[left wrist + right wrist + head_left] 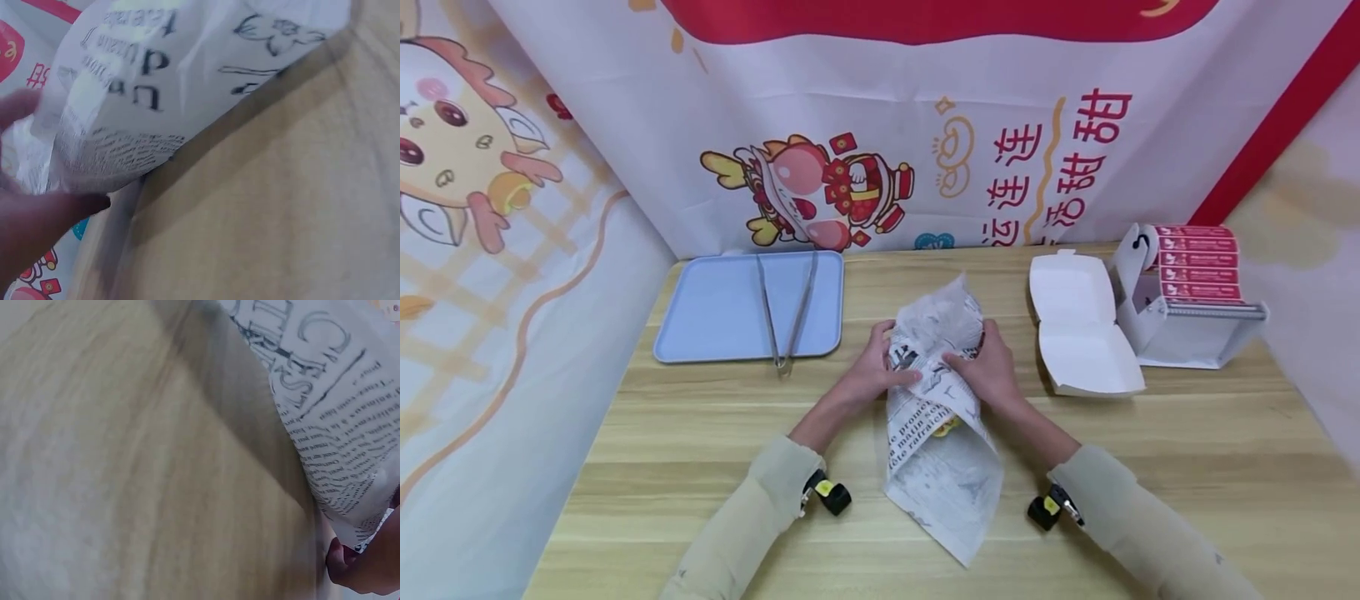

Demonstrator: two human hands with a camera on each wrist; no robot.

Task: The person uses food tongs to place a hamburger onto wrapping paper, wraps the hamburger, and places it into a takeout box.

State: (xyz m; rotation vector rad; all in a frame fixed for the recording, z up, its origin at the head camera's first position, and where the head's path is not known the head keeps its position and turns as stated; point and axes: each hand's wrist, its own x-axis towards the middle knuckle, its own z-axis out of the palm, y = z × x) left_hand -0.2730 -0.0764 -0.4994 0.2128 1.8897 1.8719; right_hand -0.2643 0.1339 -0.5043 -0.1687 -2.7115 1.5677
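Observation:
A sheet of newsprint-patterned wrapping paper [943, 492] is partly folded in the middle of the table, with its near end lying flat. A bit of something yellow [947, 427] peeks out from a gap in the folds; the rest of it is hidden inside. My left hand [880, 367] grips the bundle's left side, thumb on top. On the opposite side, my right hand [988, 367] holds it, thumb across the upper fold. Both wrist views show the printed paper [162, 69] rising off the wood between thumb and fingers.
At the back left, a blue tray [722, 308] carries metal tongs [769, 321] whose joined end sticks out over its near edge. Toward the right stands an open white takeaway box [1086, 346], beside a dispenser [1195, 325] with a roll of red labels [1198, 262]. A printed cloth [865, 92] hangs behind.

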